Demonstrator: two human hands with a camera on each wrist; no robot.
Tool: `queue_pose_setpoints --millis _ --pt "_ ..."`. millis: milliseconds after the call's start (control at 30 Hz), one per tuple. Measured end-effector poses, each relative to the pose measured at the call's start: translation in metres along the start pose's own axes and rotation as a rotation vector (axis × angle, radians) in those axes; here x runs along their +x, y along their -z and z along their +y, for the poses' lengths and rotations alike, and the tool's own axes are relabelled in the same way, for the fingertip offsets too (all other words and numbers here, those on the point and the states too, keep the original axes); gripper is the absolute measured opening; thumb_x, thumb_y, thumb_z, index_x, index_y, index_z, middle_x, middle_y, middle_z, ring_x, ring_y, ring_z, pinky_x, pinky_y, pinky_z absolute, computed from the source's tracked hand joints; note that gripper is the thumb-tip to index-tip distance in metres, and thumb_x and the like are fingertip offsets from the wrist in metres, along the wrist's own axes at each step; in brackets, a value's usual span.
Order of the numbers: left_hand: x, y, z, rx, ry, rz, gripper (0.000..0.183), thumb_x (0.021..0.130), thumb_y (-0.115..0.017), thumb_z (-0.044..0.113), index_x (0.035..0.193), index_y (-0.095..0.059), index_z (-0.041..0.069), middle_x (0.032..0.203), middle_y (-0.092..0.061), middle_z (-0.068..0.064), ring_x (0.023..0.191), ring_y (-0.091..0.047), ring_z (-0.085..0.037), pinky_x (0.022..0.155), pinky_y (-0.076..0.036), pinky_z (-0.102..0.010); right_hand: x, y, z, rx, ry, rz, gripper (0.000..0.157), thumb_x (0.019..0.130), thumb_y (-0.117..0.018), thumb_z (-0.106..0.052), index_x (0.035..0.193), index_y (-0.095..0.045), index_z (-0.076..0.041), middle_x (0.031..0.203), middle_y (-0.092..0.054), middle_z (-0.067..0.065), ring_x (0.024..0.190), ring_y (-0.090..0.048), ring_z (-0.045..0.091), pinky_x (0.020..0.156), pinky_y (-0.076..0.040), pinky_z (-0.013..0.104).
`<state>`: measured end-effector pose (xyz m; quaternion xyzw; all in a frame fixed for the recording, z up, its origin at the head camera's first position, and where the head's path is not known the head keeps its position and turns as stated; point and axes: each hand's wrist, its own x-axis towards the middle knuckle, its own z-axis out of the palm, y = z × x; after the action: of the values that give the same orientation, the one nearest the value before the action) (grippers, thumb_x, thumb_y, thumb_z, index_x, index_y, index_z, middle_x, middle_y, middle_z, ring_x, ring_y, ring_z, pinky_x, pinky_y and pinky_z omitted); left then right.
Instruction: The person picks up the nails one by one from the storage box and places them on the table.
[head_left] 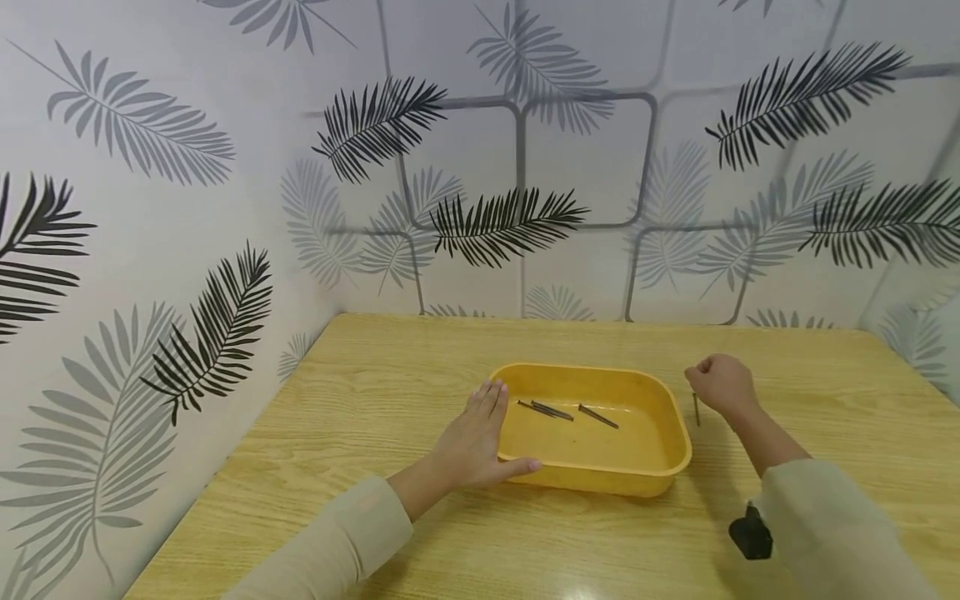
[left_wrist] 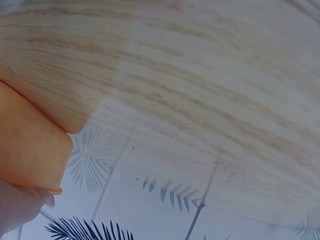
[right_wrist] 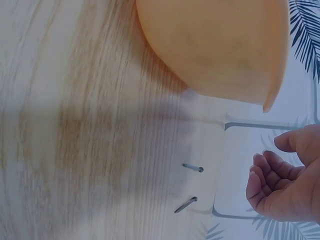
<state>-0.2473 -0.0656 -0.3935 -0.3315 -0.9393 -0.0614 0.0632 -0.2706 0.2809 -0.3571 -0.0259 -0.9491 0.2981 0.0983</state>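
A yellow plastic basin [head_left: 600, 480] stands on the table with several nails [head_left: 598, 417] lying on its floor. My left hand [head_left: 474, 442] rests on the basin's left end, its fingers straight along the rim and the thumb stretched out at the front edge. To the right of the basin, my right hand [head_left: 722, 383] hovers over the table beside a loose nail [head_left: 696, 410]. In the right wrist view, two nails [right_wrist: 193, 168] lie on the tabletop apart from that hand. Its fingers [right_wrist: 272, 172] bend loosely with the thumb apart, and nothing shows between them.
The wood-grain table [head_left: 375, 375] reaches back to a leaf-patterned wall [head_left: 480, 167], with another such wall on the left. A small black device [head_left: 752, 533] sits at the right wrist.
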Motion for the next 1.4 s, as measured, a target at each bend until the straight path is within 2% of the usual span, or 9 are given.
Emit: queue_pose_setpoints --millis 100,233,433,633,800,967,1100,1400 --pt "0.000 0.000 0.000 -0.001 0.003 -0.002 0.113 0.078 -0.017 0.082 0.145 -0.012 -0.009 0.153 -0.013 -0.024 0.143 -0.012 -0.035 0.116 -0.020 -0.042 0.002 0.000 -0.004 -0.011 0.009 0.003 0.034 0.086 -0.044 -0.013 0.052 -0.045 -0.011 0.050 -0.042 -0.004 0.052 -0.038 0.013 0.052 -0.033 0.026" --pt "0.000 0.000 0.000 -0.007 0.004 -0.006 0.111 0.080 -0.021 0.081 0.145 -0.011 -0.009 0.153 -0.013 -0.024 0.143 -0.012 -0.035 0.116 -0.019 -0.042 0.003 0.000 -0.011 -0.001 0.011 -0.008 0.034 0.087 -0.044 -0.013 0.054 -0.042 -0.012 0.050 -0.039 -0.004 0.052 -0.037 0.014 0.053 -0.034 0.027" --pt "0.000 0.000 0.000 -0.014 0.011 -0.008 0.113 0.078 -0.018 0.082 0.145 -0.011 -0.009 0.153 -0.012 -0.024 0.143 -0.011 -0.035 0.116 -0.019 -0.041 0.005 -0.001 -0.017 0.008 0.004 -0.009 0.029 0.087 -0.044 -0.014 0.059 -0.049 -0.006 0.053 -0.044 -0.002 0.055 -0.042 0.015 0.054 -0.035 0.026" --pt "0.001 -0.001 0.000 -0.011 0.016 -0.007 0.110 0.081 -0.025 0.079 0.145 -0.012 -0.008 0.153 -0.012 -0.023 0.143 -0.011 -0.035 0.116 -0.019 -0.040 0.005 -0.005 -0.025 0.042 0.010 0.007 0.025 0.088 -0.048 -0.015 0.080 -0.059 0.006 0.071 -0.057 0.012 0.068 -0.051 0.022 0.060 -0.041 0.029" --pt "0.001 -0.001 -0.001 -0.007 0.018 -0.006 0.108 0.082 -0.028 0.078 0.145 -0.012 -0.008 0.153 -0.012 -0.023 0.143 -0.011 -0.034 0.116 -0.018 -0.040 0.004 -0.011 -0.035 0.081 -0.003 -0.032 0.028 0.090 -0.048 -0.016 0.091 -0.060 0.009 0.085 -0.061 0.020 0.074 -0.053 0.024 0.062 -0.044 0.029" --pt "0.001 -0.001 -0.001 -0.016 0.013 -0.007 0.109 0.081 -0.026 0.078 0.145 -0.011 -0.008 0.153 -0.012 -0.024 0.143 -0.011 -0.034 0.116 -0.018 -0.041 0.004 -0.015 -0.043 0.090 -0.004 -0.045 0.028 0.090 -0.048 -0.016 0.093 -0.059 0.009 0.090 -0.060 0.022 0.075 -0.052 0.024 0.060 -0.043 0.025" --pt "0.001 -0.001 -0.001 -0.021 0.011 -0.002 0.112 0.079 -0.021 0.081 0.145 -0.012 -0.009 0.153 -0.012 -0.024 0.143 -0.011 -0.034 0.116 -0.019 -0.041 0.003 -0.018 -0.049 0.097 0.005 -0.042 0.025 0.090 -0.049 -0.015 0.091 -0.059 0.008 0.088 -0.059 0.020 0.073 -0.051 0.022 0.058 -0.041 0.024" --pt "0.001 0.000 0.000 -0.016 0.014 -0.007 0.107 0.083 -0.030 0.076 0.146 -0.011 -0.008 0.153 -0.012 -0.023 0.143 -0.010 -0.034 0.116 -0.018 -0.041 0.000 -0.027 -0.056 0.103 0.068 -0.052 0.022 0.089 -0.053 -0.012 0.091 -0.060 0.009 0.087 -0.060 0.021 0.073 -0.052 0.024 0.060 -0.043 0.027"
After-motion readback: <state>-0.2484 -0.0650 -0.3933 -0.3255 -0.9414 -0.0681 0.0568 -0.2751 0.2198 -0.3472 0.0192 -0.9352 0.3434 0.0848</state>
